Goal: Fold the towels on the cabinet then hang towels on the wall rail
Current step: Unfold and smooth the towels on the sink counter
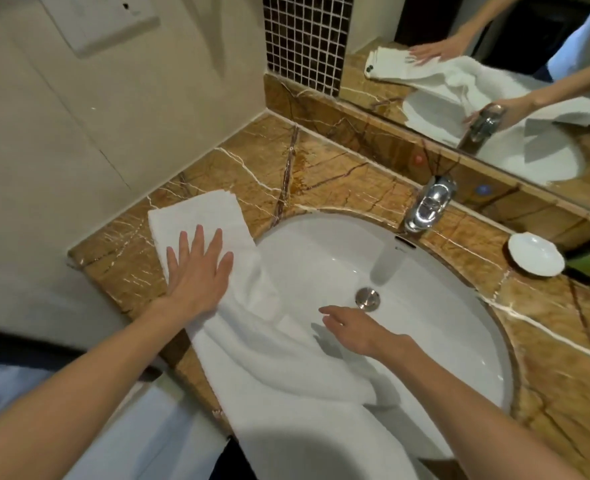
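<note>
A long white towel (266, 344) lies across the brown marble cabinet top (259, 168), from the back left corner down over the sink's left rim and off the front edge. My left hand (196, 271) presses flat on its far end, fingers spread. My right hand (352, 327) hovers over the sink basin beside the towel's crumpled middle, fingers relaxed and holding nothing. No wall rail is in view.
A white sink (425, 306) with a metal drain (368, 298) fills the counter's middle. A chrome tap (428, 206) stands behind it. A small white dish (536, 254) sits at the right. A mirror (494, 64) runs along the back, a beige wall at left.
</note>
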The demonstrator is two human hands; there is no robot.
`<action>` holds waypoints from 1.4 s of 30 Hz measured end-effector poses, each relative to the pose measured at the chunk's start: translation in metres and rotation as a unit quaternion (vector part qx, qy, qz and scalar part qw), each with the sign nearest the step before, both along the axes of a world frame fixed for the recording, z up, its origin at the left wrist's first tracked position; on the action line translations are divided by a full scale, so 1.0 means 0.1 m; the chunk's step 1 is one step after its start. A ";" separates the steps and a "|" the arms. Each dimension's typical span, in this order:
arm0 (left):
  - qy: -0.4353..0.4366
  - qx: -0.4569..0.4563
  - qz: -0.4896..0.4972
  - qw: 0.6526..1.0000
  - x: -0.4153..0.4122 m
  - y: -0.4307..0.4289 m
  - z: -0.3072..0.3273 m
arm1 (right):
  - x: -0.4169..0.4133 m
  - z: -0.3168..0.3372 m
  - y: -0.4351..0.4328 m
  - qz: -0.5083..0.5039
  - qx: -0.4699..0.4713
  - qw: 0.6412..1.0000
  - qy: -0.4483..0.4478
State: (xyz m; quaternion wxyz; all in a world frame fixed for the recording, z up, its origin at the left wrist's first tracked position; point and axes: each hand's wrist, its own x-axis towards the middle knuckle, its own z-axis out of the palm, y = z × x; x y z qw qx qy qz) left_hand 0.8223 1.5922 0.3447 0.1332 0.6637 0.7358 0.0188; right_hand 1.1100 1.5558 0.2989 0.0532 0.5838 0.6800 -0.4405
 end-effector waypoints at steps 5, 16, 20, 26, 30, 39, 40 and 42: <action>-0.013 -0.021 0.016 1.000 0.25 -0.41 -0.02 | 0.06 -0.20 -0.16 0.096 -0.016 0.995 -0.005; 0.000 0.028 0.074 0.997 0.41 -0.62 -0.44 | 0.07 -0.51 -0.27 0.035 -0.110 0.983 0.144; 0.007 0.039 0.075 0.996 0.41 -0.62 -0.48 | 0.10 -0.52 -0.23 0.008 -0.138 0.980 0.146; 0.002 0.040 0.069 0.997 0.42 -0.61 -0.48 | 0.18 -0.45 -0.09 -0.149 -0.245 0.936 0.204; 0.003 0.040 0.070 0.997 0.42 -0.61 -0.48 | 0.18 -0.46 -0.14 -0.088 -0.277 0.939 0.183; -0.010 0.024 0.063 0.998 0.42 -0.63 -0.42 | 0.28 -0.36 -0.17 -0.052 -0.338 0.924 0.171; -0.012 0.022 0.062 0.998 0.42 -0.64 -0.41 | 0.30 -0.33 -0.15 -0.046 -0.310 0.936 0.160; -0.010 0.018 0.060 0.998 0.41 -0.64 -0.41 | 0.36 -0.21 -0.10 -0.044 -0.254 0.954 0.155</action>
